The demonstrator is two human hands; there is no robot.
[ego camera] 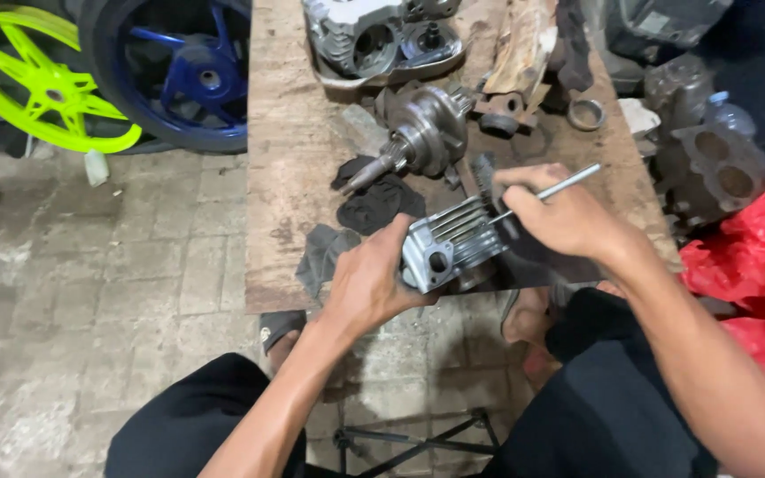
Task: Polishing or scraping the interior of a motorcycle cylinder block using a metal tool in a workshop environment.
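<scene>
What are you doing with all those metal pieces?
A person sits at a worn wooden board with engine parts on it. Their left hand steadies a silver finned metal engine block at the board's near edge, while the right hand holds a thin silver metal rod against it. Behind lie a grey metal crankshaft and dark rags. A neon green wheel and a blue wheel stand on the floor.

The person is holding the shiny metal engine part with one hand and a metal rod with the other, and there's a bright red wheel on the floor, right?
Not quite. The head view shows the wheel is bright green, not red. The rest is right: the left hand holds the metal engine part and the right hand holds the metal rod.
</scene>
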